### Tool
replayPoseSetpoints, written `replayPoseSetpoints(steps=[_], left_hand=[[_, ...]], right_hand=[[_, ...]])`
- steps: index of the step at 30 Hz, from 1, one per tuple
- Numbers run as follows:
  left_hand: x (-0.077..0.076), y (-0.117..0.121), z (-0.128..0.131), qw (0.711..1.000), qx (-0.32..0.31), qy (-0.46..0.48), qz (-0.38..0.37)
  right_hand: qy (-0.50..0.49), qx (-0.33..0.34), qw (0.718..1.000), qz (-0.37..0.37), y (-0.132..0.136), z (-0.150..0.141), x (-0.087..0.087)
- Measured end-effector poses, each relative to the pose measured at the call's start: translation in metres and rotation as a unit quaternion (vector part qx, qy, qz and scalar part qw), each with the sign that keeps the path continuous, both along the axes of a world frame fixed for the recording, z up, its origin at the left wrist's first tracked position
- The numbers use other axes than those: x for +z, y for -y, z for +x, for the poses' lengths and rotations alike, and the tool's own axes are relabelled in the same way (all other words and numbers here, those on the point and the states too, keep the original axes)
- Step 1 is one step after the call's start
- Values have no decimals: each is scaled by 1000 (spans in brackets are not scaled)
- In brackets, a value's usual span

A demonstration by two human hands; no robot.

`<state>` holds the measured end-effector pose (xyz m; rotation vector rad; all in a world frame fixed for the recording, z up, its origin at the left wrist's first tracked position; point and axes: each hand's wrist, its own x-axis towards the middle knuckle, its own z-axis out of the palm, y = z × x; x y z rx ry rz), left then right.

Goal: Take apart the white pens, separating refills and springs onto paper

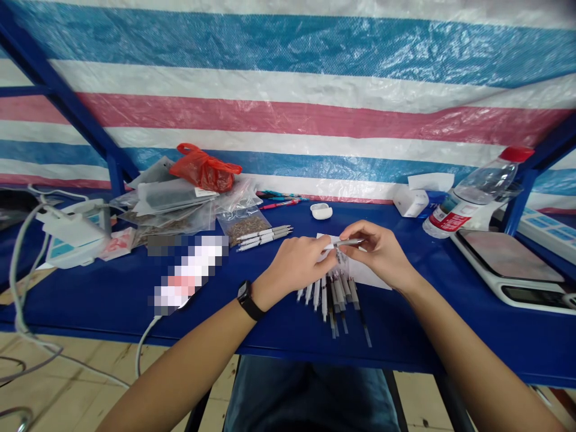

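Note:
Between my two hands lies a white and grey pen [344, 243], roughly level above the table. My left hand [310, 258], with a black watch on its wrist, pinches the pen's white end. The fingers of my right hand [375, 249] close round its grey tip end. Below them a row of pen parts [335, 291] is spread out, white barrels on the left, grey pieces and dark refills on the right. A white paper [371, 273] lies partly under my right hand. Several pens [263, 237] lie side by side to the left.
Plastic bags [175, 204] and a red bag [204, 168] are heaped at the back left. A white case [321, 210] sits at the back. On the right stand a bottle [472, 198] and a scale [517, 264]. A blurred-out device [191, 273] with a cable lies left.

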<state>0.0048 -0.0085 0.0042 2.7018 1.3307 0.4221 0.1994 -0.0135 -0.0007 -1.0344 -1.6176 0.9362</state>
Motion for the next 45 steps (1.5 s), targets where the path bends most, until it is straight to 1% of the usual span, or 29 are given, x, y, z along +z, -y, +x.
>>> replayPoseSetpoints(steps=[6, 10, 13, 19, 25, 33, 38, 45], left_hand=[[-4, 0, 1, 1000, -2, 9, 7], [-3, 0, 1, 1000, -4, 2, 1], [-1, 0, 0, 1000, 0, -2, -8], [-3, 0, -1, 1000, 3, 19, 3], [-4, 0, 0, 1000, 10, 6, -4], [0, 0, 0, 1000, 7, 2, -11], [-2, 0, 0, 1000, 2, 8, -9], [-2, 0, 0, 1000, 8, 3, -11]], right_hand=[[30, -16, 999, -15, 0, -4, 2], [17, -20, 999, -36, -1, -3, 1], [7, -14, 999, -29, -1, -2, 0], [1, 8, 1000, -15, -2, 0, -3], [22, 1, 1000, -20, -1, -2, 1], [2, 3, 1000, -22, -2, 0, -1], [-10, 10, 999, -29, -1, 0, 0], [1, 11, 999, -44, -3, -2, 0]])
